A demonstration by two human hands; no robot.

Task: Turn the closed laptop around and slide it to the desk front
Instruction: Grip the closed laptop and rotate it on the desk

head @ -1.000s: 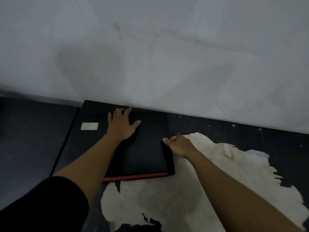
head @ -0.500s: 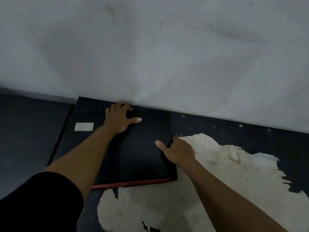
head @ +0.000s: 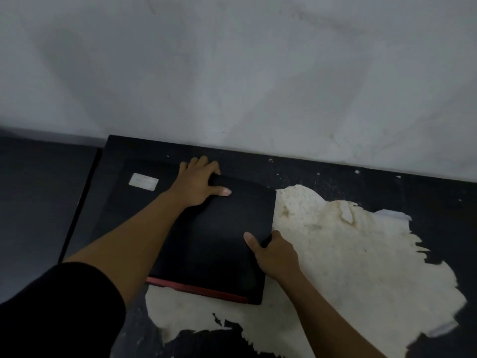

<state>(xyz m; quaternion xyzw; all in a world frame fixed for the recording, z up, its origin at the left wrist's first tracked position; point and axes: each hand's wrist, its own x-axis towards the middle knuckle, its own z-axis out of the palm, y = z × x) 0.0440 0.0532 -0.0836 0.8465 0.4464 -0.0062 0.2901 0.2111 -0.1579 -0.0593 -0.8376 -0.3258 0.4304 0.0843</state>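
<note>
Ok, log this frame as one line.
stage: turning | object: closed black laptop with red edge strip, flat on dark peeling desk | left hand: gripping far corner | right hand: gripping right edge | status: not yet at front

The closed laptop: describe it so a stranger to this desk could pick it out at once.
Start at the pale wall and drop to the dark desk with its big patch of peeled, cream surface. At that patch's left edge lies the laptop, gripped by the left hand at its far edge and the right hand at its right edge. Unlike the black slab with a white label beneath it, its near edge carries a red strip.
</note>
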